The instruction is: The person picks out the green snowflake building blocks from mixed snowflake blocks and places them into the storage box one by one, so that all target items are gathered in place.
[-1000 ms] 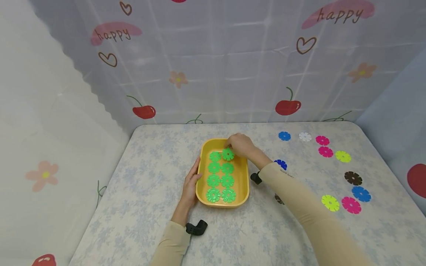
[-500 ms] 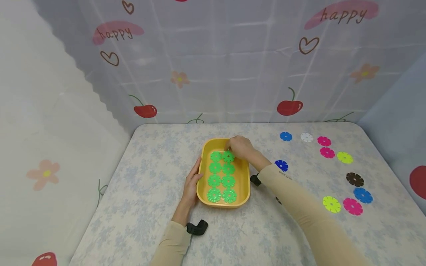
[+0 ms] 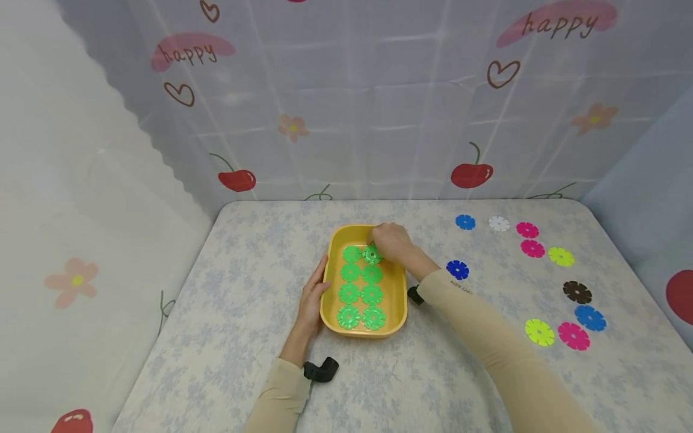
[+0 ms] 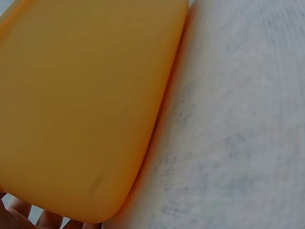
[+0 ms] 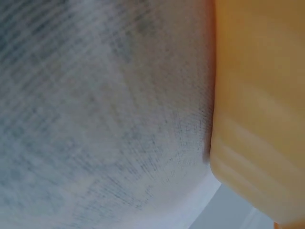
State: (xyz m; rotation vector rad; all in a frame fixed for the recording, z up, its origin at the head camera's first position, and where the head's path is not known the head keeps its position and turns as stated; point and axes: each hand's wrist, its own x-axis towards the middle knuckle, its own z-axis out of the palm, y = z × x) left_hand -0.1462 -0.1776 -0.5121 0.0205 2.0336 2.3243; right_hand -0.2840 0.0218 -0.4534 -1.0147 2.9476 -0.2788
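Observation:
A yellow plastic tray (image 3: 400,300) lies on the table, its long side pointing away from me. Inside it, several green snowflake discs (image 3: 349,294) lie in two columns. Along the tray's left wall, my left hand (image 3: 311,307) grips the side, its thumb at the rim; the left wrist view shows its fingertips (image 4: 47,219) beyond the tray's outer wall. My right hand (image 3: 392,242) reaches over the far right corner with bent fingers. It pinches the far edge of the green snowflake disc (image 3: 372,255) at the top of the right column; its fingertips are mostly hidden.
To the right, loose snowflake discs lie on the patterned tablecloth (image 3: 238,288): a dark blue disc (image 3: 458,270), a brown disc (image 3: 577,292), a white disc (image 3: 498,223), and several pink, yellow and light blue ones. A printed curtain (image 3: 346,120) hangs behind the table.
My right hand has lowered the top right green disc, which now lies flatter in line with its neighbours. The left hand keeps its hold on the tray. The view has shifted slightly.

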